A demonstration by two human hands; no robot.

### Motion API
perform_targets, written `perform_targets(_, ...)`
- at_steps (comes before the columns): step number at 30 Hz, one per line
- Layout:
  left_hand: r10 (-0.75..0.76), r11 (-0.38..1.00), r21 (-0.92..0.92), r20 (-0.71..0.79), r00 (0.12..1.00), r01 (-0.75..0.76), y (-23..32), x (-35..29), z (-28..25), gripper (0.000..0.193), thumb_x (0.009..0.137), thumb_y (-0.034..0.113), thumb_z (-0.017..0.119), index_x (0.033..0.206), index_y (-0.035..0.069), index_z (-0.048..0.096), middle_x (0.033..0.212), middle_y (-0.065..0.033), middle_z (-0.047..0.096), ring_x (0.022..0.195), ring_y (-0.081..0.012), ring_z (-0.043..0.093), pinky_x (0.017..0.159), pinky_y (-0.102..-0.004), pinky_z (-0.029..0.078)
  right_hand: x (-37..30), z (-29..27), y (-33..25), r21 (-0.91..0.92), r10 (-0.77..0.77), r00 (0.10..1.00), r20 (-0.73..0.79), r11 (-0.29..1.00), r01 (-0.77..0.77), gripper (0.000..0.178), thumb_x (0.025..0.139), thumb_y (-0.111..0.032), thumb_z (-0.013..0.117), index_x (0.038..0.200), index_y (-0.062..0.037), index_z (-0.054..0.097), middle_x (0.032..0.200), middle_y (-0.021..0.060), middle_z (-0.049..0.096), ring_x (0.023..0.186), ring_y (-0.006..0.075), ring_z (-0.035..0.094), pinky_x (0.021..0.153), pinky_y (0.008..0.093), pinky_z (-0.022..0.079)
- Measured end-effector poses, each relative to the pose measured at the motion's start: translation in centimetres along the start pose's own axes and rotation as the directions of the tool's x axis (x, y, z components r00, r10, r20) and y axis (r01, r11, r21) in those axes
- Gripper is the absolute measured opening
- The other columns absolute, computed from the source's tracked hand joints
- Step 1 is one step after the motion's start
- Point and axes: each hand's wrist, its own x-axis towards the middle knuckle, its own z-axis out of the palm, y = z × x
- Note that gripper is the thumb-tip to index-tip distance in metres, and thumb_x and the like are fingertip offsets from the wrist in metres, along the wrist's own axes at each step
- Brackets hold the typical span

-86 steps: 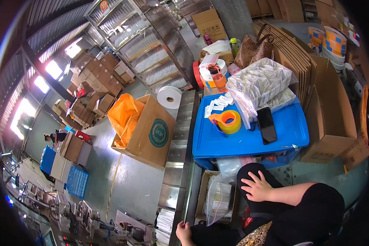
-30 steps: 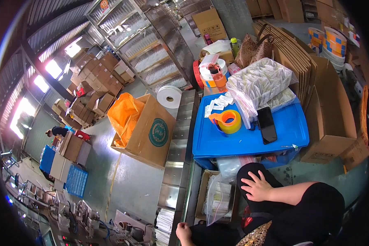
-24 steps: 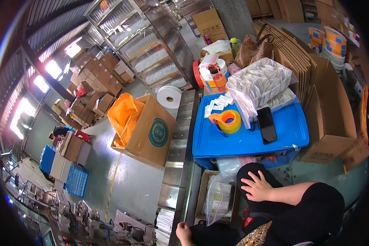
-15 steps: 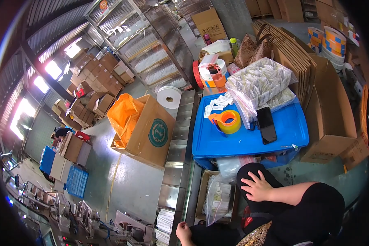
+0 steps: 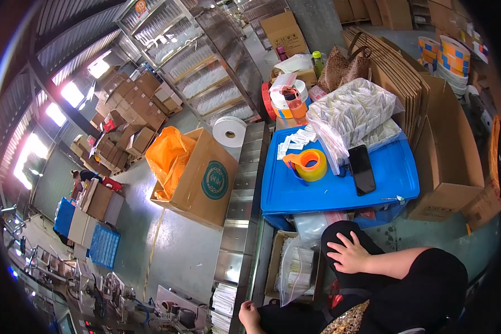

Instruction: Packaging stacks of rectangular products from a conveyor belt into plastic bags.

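My right hand (image 5: pixel 348 253) lies flat with fingers spread on my black-clad knee, holding nothing. At the lower edge, my left hand (image 5: pixel 249 316) is curled closed beside my other leg, next to the metal conveyor track (image 5: pixel 232 245); nothing shows in it. Between them and a little farther off, a clear zip bag of white packets (image 5: pixel 296 270) leans in an open carton (image 5: pixel 273 278). Beyond my right knee stands a blue lidded bin (image 5: pixel 328 195). On its lid are a black phone (image 5: pixel 362 171), a tape roll in an orange dispenser (image 5: pixel 310 166), small white packets (image 5: pixel 298 139) and a full clear bag (image 5: pixel 350 108).
Left of the track stands a carton with an orange liner (image 5: pixel 197 183). White packets (image 5: pixel 224 303) are stacked at the track's near end. Machinery (image 5: pixel 111 295) fills the lower left. Flattened cartons (image 5: pixel 392 72) and an open carton (image 5: pixel 448 150) border the bin's right. A shelf rack (image 5: pixel 197 67) stands behind.
At the far left, a co-worker behind the stacked boxes has shifted, and more of their head and arm shows. My two hands have stayed where they were.
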Motion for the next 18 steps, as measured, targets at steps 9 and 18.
perform_targets(9,0.024,1.0,0.002,-0.005,1.0,-0.024,0.19,-0.07,-0.02,0.017,0.076,0.017,0.06,0.087,0.005,0.064,0.078,-0.0113,0.066,0.074,-0.025,0.064,0.067,-0.0331,0.049,-0.1,0.0,0.0,0.003,0.006,1.0,0.001,1.0,-0.006,0.038,0.076,-0.036,0.057,0.11,-0.0201,0.061,0.133,0.0038,0.041,0.127,0.0366,0.026,0.096,0.065,0.019)
perform_targets(18,0.004,1.0,0.017,0.001,1.0,-0.004,0.35,0.07,-0.13,0.018,0.074,0.02,0.061,0.086,0.006,0.064,0.077,-0.0107,0.066,0.074,-0.0248,0.064,0.067,-0.0337,0.049,-0.11,0.02,-0.05,0.006,0.008,1.0,-0.017,1.0,-0.008,0.038,0.075,-0.036,0.057,0.109,-0.0199,0.061,0.132,0.0037,0.041,0.126,0.0363,0.026,0.096,0.0651,0.02)
